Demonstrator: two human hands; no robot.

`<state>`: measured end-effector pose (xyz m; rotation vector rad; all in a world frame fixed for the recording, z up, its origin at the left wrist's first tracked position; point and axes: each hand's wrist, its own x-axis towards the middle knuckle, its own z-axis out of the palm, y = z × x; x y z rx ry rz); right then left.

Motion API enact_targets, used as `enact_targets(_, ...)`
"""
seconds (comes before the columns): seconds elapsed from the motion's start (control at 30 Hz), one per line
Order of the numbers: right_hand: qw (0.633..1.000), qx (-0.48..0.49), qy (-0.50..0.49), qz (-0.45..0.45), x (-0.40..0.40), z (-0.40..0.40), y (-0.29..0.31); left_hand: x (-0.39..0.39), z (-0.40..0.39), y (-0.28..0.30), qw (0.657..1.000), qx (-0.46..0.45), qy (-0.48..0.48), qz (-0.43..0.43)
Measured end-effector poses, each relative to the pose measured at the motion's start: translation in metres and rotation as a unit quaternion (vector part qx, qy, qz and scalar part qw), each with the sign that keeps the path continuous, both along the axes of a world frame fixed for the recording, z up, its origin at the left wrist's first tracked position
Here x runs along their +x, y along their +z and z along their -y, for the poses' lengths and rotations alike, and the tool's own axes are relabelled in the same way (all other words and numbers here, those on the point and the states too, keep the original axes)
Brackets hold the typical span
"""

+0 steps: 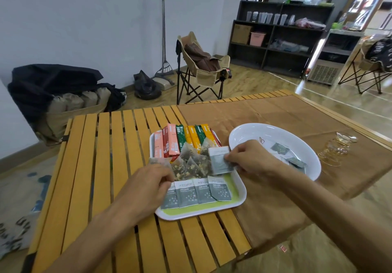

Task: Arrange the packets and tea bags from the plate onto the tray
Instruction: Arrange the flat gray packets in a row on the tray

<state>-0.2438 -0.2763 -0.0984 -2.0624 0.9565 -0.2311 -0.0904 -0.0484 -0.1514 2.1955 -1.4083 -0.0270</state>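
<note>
1. The white rectangular plastic tray with a lime-green floor (237, 200) sits on the slatted yellow wooden bench (118, 136) and is already well filled. A row of long stick packets in pink, red, green and yellow (184, 139) lines its far edge, a cluster of clear pyramid tea bags with dried flowers (191, 162) fills the middle, and four flat grey square sachets (197, 192) lie overlapping along the near edge.
2. The right hand (250, 158) is pinched shut on another grey flat sachet (220, 160), held over the tray's right side, above the tea bags and just beyond the near row; it looks not yet laid down.
3. The left hand (148, 185) is at the tray's left edge with fingers closed on a pale tea bag (159, 162) at the left of the cluster.
4. The white oval plate (254, 130), just right of the tray on a brown cloth (297, 113), holds only a few dark grey sachets (286, 156); I count about three, though the right hand hides part of it.
5. My judgement: most of the task is done. What remains is setting down the held sachet and bringing over the last few from the plate.
</note>
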Motion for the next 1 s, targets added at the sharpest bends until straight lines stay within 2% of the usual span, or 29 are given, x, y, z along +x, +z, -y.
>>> enact_targets(0.07, 0.996, 0.052, 0.066, -0.023, 0.013, -0.032, -0.006, 0.007, -0.006, 0.001, 1.000, 0.006, 0.017, -0.003)
enact_targets(0.17, 0.989, 0.105, 0.101, -0.028, 0.030, -0.066, -0.018, 0.010, -0.011, 0.000, 0.999, 0.013, 0.030, -0.003)
enact_targets(0.37, 0.990, 0.096, 0.092, -0.042, 0.051, -0.093, -0.032, 0.006, -0.011, -0.001, 0.999, 0.016, 0.029, -0.003)
enact_targets(0.77, 0.989, 0.093, 0.105, -0.053, 0.042, -0.084, -0.035, -0.007, -0.005, -0.007, 0.996, 0.088, -0.001, 0.015)
enact_targets(1.0, 0.992, 0.080, 0.084, -0.040, 0.032, -0.040, -0.016, -0.009, -0.006, -0.011, 0.993, 0.110, -0.004, 0.036)
